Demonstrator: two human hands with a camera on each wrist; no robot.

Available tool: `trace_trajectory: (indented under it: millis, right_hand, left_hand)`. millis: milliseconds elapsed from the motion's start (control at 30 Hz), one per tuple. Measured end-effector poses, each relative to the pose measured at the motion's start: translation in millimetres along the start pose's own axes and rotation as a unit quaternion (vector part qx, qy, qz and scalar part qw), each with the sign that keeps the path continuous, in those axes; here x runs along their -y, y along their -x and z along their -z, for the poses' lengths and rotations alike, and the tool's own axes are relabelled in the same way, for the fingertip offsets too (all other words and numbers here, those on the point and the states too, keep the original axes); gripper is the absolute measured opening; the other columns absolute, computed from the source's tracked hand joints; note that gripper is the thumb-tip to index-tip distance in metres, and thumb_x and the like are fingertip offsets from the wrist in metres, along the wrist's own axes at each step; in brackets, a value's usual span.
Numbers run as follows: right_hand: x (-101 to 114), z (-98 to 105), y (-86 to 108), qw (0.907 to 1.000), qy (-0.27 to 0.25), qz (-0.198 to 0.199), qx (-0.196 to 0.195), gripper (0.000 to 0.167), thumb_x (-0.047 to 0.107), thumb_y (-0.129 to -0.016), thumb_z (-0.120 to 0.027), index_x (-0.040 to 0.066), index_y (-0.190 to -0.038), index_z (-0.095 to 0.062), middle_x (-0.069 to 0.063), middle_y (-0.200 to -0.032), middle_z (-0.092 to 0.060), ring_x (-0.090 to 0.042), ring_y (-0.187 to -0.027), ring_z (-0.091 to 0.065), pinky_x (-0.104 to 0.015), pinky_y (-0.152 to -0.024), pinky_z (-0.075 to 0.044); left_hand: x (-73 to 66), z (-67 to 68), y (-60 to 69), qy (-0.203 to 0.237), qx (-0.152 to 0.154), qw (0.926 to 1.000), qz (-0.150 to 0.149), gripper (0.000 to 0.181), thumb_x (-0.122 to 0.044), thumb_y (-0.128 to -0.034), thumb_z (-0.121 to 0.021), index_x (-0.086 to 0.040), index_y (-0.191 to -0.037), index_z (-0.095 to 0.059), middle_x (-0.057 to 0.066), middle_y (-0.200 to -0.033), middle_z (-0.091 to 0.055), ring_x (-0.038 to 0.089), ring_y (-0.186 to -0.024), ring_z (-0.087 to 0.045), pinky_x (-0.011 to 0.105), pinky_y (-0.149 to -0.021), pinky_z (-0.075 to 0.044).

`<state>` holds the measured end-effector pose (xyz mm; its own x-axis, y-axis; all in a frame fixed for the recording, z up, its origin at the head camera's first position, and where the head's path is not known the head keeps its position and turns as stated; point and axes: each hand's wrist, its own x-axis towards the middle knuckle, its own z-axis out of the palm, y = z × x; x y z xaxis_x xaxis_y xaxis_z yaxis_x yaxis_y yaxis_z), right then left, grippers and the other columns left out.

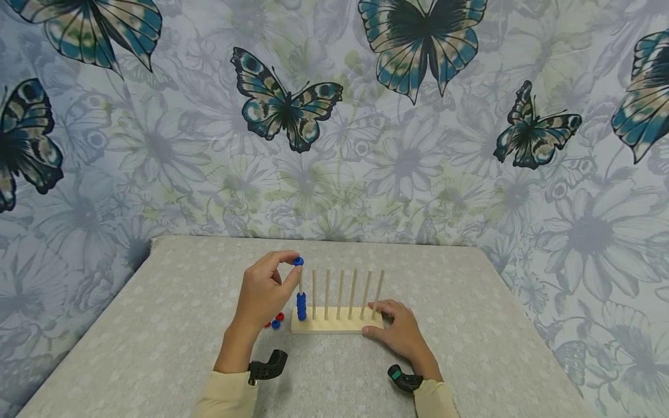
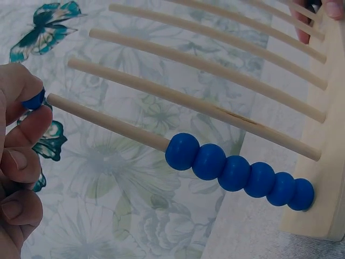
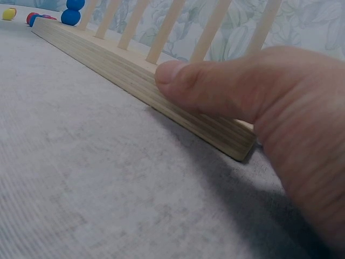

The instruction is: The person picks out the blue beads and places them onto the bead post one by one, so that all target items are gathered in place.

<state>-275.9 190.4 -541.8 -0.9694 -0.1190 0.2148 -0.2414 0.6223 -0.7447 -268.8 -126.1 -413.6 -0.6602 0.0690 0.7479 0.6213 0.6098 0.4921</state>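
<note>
Between thumb and forefinger, my left hand (image 1: 263, 288) pinches a blue bead (image 1: 298, 261) at the tip of the leftmost peg. In the left wrist view that bead (image 2: 34, 100) is mostly covered by the fingers and sits just off the peg's end (image 2: 59, 101). Lower on the same peg, several blue beads (image 2: 234, 173) are stacked down to the wooden base (image 1: 334, 325). The other pegs (image 1: 341, 296) stand bare. My right hand (image 1: 399, 331) grips the base's right end, its thumb (image 3: 183, 75) against the front edge and the other fingers behind.
Loose beads lie on the table left of the base, among them a red bead (image 1: 280, 316) and a blue bead (image 1: 275, 324). A yellow bead (image 3: 8, 14) shows farther off in the right wrist view. A butterfly-patterned cloth (image 1: 407, 191) hangs behind the table (image 1: 470, 348).
</note>
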Motion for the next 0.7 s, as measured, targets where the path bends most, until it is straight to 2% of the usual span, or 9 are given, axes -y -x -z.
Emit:
trace_trajectory:
  millis: [400, 700]
  right_hand:
    - [0.4, 0.1, 0.7, 1.0000, -0.006, -0.001, 0.003, 0.055, 0.055, -0.067, -0.089, 0.042, -0.117, -0.069, 0.019, -0.117, -0.067, -0.013, -0.117, -0.059, -0.046, -0.104, -0.044]
    - [0.9, -0.1, 1.4, 1.0000, 0.002, 0.000, -0.001, 0.059, 0.056, -0.067, -0.088, 0.039, -0.120, -0.070, 0.019, -0.115, -0.067, -0.014, -0.117, -0.059, -0.047, -0.104, -0.044]
  left_hand:
    - [2.5, 1.4, 2.5, -0.002, 0.038, 0.9992, 0.010, 0.022, -0.020, -0.0906, -0.074, -0.018, -0.112, -0.071, -0.004, -0.099, -0.072, 0.002, -0.046, -0.037, 0.022, -0.042, -0.035]
    - [3.7, 2.5, 1.2, -0.025, 0.057, 0.9979, 0.017, 0.022, -0.023, -0.0903, -0.074, -0.020, -0.112, -0.072, -0.007, -0.099, -0.073, 0.003, -0.048, -0.038, 0.023, -0.043, -0.036]
